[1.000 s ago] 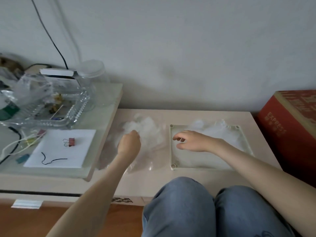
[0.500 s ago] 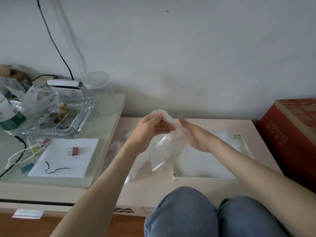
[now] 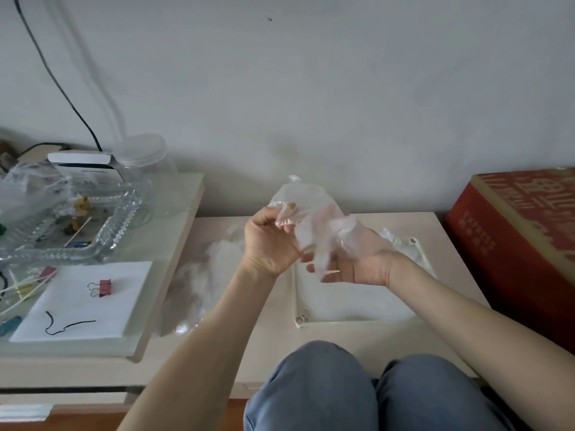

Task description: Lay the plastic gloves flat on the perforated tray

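Left hand (image 3: 270, 244) pinches a glove (image 3: 311, 213) held above the tray's (image 3: 299, 293) far-left corner. Right hand (image 3: 361, 264) lies under it, its grip hidden by plastic. Loose gloves (image 3: 217, 269) lie left on the tabletop (image 3: 449, 272); a red box (image 3: 513, 237) stands right.
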{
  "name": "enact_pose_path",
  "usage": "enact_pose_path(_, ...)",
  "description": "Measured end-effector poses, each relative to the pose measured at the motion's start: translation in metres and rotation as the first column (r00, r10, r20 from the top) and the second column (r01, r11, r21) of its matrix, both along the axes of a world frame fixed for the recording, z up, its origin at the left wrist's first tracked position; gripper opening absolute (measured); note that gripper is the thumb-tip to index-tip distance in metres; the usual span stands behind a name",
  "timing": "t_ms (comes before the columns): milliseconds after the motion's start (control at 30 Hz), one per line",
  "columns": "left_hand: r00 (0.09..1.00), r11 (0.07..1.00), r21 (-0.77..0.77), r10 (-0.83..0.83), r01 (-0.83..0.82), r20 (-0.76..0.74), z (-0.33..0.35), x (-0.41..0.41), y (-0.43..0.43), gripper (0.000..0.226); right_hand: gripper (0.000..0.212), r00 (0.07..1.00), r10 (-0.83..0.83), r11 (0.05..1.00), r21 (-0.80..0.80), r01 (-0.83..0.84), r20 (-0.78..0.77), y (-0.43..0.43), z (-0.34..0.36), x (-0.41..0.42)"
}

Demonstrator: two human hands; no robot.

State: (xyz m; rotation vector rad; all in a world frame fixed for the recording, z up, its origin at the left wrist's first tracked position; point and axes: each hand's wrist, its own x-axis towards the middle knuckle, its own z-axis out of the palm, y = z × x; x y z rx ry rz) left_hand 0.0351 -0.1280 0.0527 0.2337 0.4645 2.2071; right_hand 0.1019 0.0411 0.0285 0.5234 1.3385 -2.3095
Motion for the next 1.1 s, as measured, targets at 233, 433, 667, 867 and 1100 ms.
enact_pose_path(233, 0.995, 0.966, -0.238, 0.099, -0.099, -0.010, -0.013, -0.006, 0.008, 0.002, 0.030, 0.955, -0.228, 0.974, -0.039, 0.224, -0.189, 0.032, 0.001, 0.010)
enact_pose_path(433, 0.965, 0.833, -0.550, -0.188, 0.057, -0.185, -0.028, -0.019, 0.009, 0.064, 0.016, 0.908, -0.321, 0.882, 0.264, 0.390, -0.270, 0.063, -0.006, 0.022)
enact_pose_path(667, 0.842, 0.329, -0.814, -0.093, -0.478, -0.532, -0.034, -0.017, 0.034, 0.019, 0.018, 0.854, -0.385, 0.800, 0.334, 0.498, -0.350, 0.083, 0.003, 0.032)
enact_pose_path(867, 0.648, 0.420, -0.697, -0.278, -0.582, -0.709, 0.015, 0.025, 0.073, 0.034, 0.012, 0.801, -0.427, 0.734, 0.357, 0.579, -0.420, 0.072, 0.020, 0.033)
enact_pose_path(1100, 0.771, 0.686, -0.718, -0.391, -0.120, -0.503, 0.015, 0.051, 0.103, 0.026, 0.058, 0.870, -0.152, 0.950, 0.173, 0.259, -0.468, 0.072, 0.025, 0.048)
